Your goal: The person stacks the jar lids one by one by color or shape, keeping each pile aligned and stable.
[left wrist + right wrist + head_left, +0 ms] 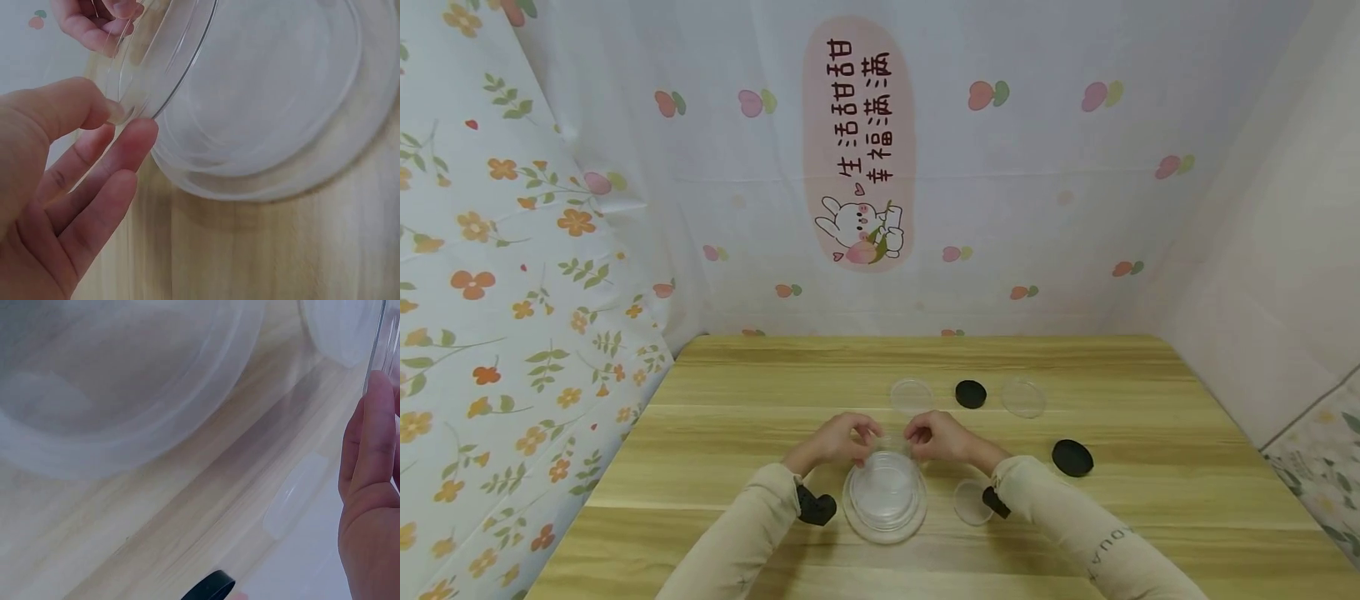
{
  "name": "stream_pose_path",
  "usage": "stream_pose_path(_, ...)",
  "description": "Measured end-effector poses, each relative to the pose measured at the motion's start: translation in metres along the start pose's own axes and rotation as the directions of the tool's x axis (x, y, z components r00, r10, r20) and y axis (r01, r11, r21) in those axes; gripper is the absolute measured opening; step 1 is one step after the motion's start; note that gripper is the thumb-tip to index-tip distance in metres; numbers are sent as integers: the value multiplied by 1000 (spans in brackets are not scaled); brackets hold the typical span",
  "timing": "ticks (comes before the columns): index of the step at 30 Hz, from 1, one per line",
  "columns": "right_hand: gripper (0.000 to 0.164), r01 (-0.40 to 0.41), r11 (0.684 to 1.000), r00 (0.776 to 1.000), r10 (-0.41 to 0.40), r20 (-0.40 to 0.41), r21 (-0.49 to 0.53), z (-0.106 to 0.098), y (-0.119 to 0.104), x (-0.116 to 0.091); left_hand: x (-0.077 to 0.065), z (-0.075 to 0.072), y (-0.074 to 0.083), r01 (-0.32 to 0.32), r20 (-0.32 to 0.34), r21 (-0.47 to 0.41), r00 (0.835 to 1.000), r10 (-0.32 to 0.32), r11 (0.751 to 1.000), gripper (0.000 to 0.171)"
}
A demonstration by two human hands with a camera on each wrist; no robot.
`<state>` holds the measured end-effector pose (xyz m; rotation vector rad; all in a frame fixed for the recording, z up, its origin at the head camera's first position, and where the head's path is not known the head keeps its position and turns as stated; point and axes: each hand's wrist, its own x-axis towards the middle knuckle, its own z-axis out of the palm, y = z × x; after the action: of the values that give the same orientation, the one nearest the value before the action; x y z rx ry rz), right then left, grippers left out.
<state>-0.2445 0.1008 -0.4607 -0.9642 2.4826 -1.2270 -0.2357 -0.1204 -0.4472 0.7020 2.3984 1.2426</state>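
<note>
- Homelike nook, exact kind unclear
- Rabbit-print cloth (940,167) hanging behind
- Floral cloth (497,250) along the left
- Wood-grain table (737,387) before them

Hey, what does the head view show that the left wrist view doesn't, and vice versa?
Only the head view: the bunny print, the rear black disc and the nearer black disc.

Only the left wrist view: the ridged rim of the clear shallow dish in close detail.

Both: left hand and right hand holding that dish, plus the round stack on the wooden table.
</note>
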Motion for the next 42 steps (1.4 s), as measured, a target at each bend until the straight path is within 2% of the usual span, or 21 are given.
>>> stream_pose_path(5,16,-4,1000,1000,3,18,27,4,-3,0,-6,0,-5,-38,3,4,999,38,999,31)
stream_pose_path(9,17,-10,999,999,8,41,51,8,-6,1,-9,0,-10,-59,12,-29,998,59,998,28)
stream_pose_path(15,17,-18,999,998,15,66,44,13,-11,0,-13,0,-12,-39,25,-81,999,41,996,18)
stream_pose_path(24,15,-32,999,996,28,90,37,18,-8,0,-15,1,-16,-41,25,-41,999,42,998,13)
stream_pose_path(32,13,-26,999,996,23,86,30,22,-6,0,-17,4,-19,-85,8,14,996,85,996,12)
stream_pose_path(36,13,-19,1000,996,18,83,21,21,-6,-1,-17,5,-19,-97,3,7,995,97,995,11)
stream_pose_path(42,12,-16,1000,997,15,70,13,18,-6,0,-16,6,-19,-81,-9,15,997,81,997,12)
